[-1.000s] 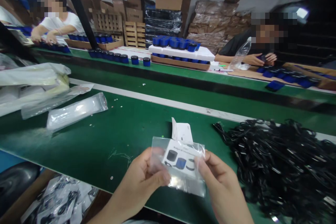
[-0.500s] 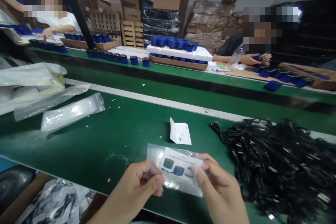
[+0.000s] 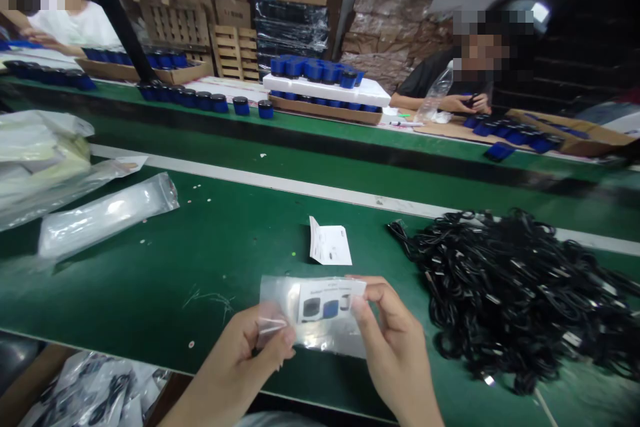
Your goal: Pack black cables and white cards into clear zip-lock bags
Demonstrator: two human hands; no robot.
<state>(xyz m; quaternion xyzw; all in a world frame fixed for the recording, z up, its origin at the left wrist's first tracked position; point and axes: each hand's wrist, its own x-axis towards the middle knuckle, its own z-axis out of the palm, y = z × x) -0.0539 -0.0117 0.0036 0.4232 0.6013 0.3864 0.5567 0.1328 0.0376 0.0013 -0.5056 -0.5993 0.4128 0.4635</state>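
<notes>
A clear plastic bag (image 3: 295,337) is stretched between my two hands above the green bench. Inside its right part shows a printed leaflet (image 3: 327,300) with pictures of small round devices. My left hand (image 3: 257,347) pinches the bag's left end between thumb and fingers. At the other end, my right hand (image 3: 387,333) grips the leaflet's right side, thumb in front and fingers behind; whether the bag's edge is also in that grip is hard to see. Just beyond the bag stands a folded white leaflet (image 3: 333,244), partly open on the bench.
A heap of black cables (image 3: 505,287) covers the bench at right. Clear plastic bags (image 3: 110,213) lie at left. Bagged cables (image 3: 100,390) sit below the front edge. Across the bench are blue jar-like units (image 3: 315,70) and two people (image 3: 450,90) working.
The view has shifted, so the bench and surroundings sit further left and slightly higher. My right hand has tilted the leaflet more level; both hands keep their hold.
</notes>
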